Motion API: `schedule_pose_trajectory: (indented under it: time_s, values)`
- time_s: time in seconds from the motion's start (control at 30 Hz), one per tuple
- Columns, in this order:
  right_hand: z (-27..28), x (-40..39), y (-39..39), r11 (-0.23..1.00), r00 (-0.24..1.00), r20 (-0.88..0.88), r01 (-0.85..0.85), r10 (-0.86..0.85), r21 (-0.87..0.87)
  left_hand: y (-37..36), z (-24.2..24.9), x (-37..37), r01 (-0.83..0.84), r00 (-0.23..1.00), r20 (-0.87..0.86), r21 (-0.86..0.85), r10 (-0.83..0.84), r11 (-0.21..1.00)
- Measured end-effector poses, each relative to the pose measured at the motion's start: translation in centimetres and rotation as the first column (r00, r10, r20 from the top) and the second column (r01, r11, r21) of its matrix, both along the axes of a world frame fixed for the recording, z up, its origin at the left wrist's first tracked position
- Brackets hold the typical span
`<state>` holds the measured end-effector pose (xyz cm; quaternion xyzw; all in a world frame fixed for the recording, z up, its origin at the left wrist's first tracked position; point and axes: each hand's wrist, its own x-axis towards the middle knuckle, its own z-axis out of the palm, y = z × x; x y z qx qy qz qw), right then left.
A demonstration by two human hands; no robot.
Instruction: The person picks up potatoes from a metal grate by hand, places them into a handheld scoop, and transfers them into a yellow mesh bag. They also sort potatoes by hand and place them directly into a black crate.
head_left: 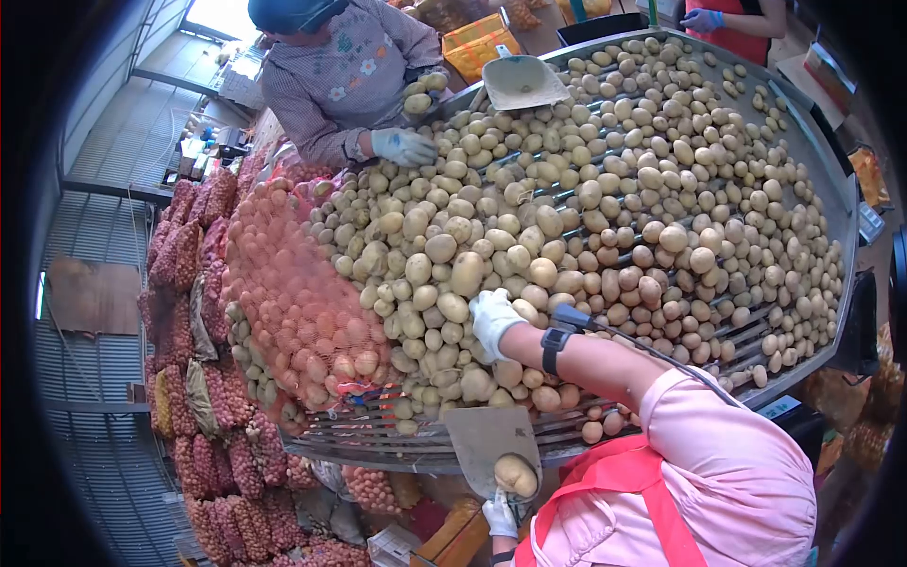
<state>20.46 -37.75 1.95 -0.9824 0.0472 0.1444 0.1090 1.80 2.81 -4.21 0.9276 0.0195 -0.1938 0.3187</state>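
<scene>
My right hand (496, 324), in a white glove with a dark watch at the wrist, rests on the heap of potatoes (416, 223). Its fingers look curled downward among them, and what lies under them is hidden. Lower down, by the table's slatted edge, my left hand (501, 517), also gloved, is closed at the handle end of a flat scoop (482, 430). One large, lumpy potato (515, 475) lies on the scoop close to that hand.
A full red net sack (302, 293) leans on the sorting table (378, 454). Across it, a co-worker's gloved hand (404, 147) touches potatoes, near a second scoop (522, 83). Another person's blue-gloved hand (703, 20) shows at top right. Filled sacks (213, 406) stack behind.
</scene>
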Motion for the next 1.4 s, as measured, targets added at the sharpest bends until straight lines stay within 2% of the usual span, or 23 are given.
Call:
schedule_pose_trajectory:
  time_s: [0.07,0.1,0.17,0.27,0.3,0.33,0.37,0.4,0.47,0.53,0.57,0.6,0.67,0.73,0.77,0.87,0.97,1.0,1.07,1.2,1.23,1.33,1.4]
  values:
    - [-1.3,-0.5,0.4,0.995,0.993,0.066,0.098,-0.1,0.032,-0.7,0.2,-0.2,-0.076,0.997,-0.027,-0.036,0.075,0.996]
    - [-2.7,0.1,0.2,0.985,0.99,0.026,0.133,-0.136,0.11,-1.2,0.6,-0.2,-0.115,0.993,-0.048,-0.053,0.112,0.992]
    - [-1.5,-0.5,-0.5,0.992,0.99,-0.085,0.117,-0.112,0.048,-2.7,1.8,-0.2,-0.172,0.984,-0.07,-0.114,0.165,0.978]
    - [0.4,-1.9,-3.0,0.997,0.95,-0.311,0.041,-0.017,0.07,-2.4,2.1,-0.5,-0.121,0.992,-0.033,-0.129,0.118,0.984]
    - [1.0,-3.0,-4.0,0.99,0.95,-0.311,0.076,-0.035,0.121,-2.8,2.5,-0.6,-0.147,0.989,-0.046,-0.134,0.142,0.98]
    - [-1.6,-4.1,-4.0,0.987,0.971,-0.212,0.131,-0.109,0.092,-2.9,2.4,-0.4,-0.144,0.989,-0.032,-0.131,0.141,0.981]
    - [-2.9,-6.2,-4.5,0.996,0.993,-0.083,0.088,-0.085,0.034,-3.0,2.3,-0.3,-0.142,0.99,-0.018,-0.128,0.141,0.982]
    - [-3.9,-7.9,-4.5,0.991,0.991,0.017,0.132,-0.132,-0.031,-3.0,2.3,-0.2,-0.139,0.99,-0.004,-0.125,0.14,0.982]
    - [-4.2,-10.1,-5.2,0.913,0.916,0.139,0.341,-0.376,0.222,-2.1,1.4,-0.3,-0.203,0.978,-0.072,-0.071,0.198,0.977]
    - [-3.2,-11.8,-6.0,0.911,0.921,0.113,0.341,-0.373,0.233,-1.8,0.4,-0.6,-0.228,0.973,-0.066,-0.083,0.223,0.97]
    - [-4.3,-12.1,-6.4,0.884,0.901,0.063,0.405,-0.429,0.232,-2.0,0.4,-0.7,-0.243,0.969,-0.074,-0.112,0.236,0.963]
    - [-4.7,-13.0,-6.8,0.89,0.891,0.148,0.389,-0.429,0.237,-2.3,0.7,-0.7,-0.256,0.966,-0.082,-0.138,0.247,0.957]
    - [-5.0,-14.2,-8.2,0.897,0.886,0.142,0.43,-0.441,0.103,-2.8,1.5,-0.7,-0.26,0.964,-0.089,-0.145,0.249,0.955]
    - [-1.9,-16.6,-10.2,0.97,0.967,0.108,0.236,-0.229,-0.053,-3.1,1.7,-0.6,-0.27,0.961,-0.106,-0.184,0.254,0.945]
    - [-0.7,-17.3,-10.8,0.96,0.96,0.084,0.273,-0.268,-0.063,-3.2,1.2,-0.8,-0.321,0.946,-0.121,-0.216,0.301,0.922]
    - [-3.1,-19.9,-13.8,0.908,0.914,0.249,0.372,-0.321,-0.192,-4.0,2.9,-0.7,-0.305,0.951,-0.145,-0.265,0.275,0.915]
    - [-2.6,-19.3,-14.9,0.859,0.913,0.225,0.4,-0.342,-0.318,-2.3,-0.3,-0.9,-0.277,0.96,-0.124,-0.281,0.251,0.919]
    - [-1.8,-18.6,-14.5,0.859,0.93,0.262,0.346,-0.259,-0.377,-2.6,0.1,-1.2,-0.309,0.948,-0.165,-0.282,0.271,0.909]
    - [0.0,-15.9,-12.8,0.935,0.884,0.451,0.254,-0.121,-0.247,-3.9,1.2,-1.6,-0.375,0.919,-0.24,-0.28,0.314,0.884]
    - [-2.5,-8.7,-8.8,0.991,0.905,0.417,0.119,-0.087,-0.052,-2.6,-2.0,-3.8,-0.266,0.959,-0.156,-0.214,0.236,0.94]
    - [-4.4,-7.4,-8.3,0.993,0.883,0.469,0.05,0.004,-0.102,-3.1,-1.4,-4.0,-0.283,0.952,-0.175,-0.205,0.249,0.937]
    - [-6.6,-5.3,-7.0,0.987,0.923,0.375,0.129,-0.086,-0.093,-3.9,0.1,-4.3,-0.252,0.961,-0.156,-0.146,0.23,0.957]
    - [-6.7,-4.7,-7.4,0.991,0.933,0.353,0.102,-0.065,-0.087,-4.0,0.1,-4.6,-0.283,0.95,-0.175,-0.141,0.257,0.949]
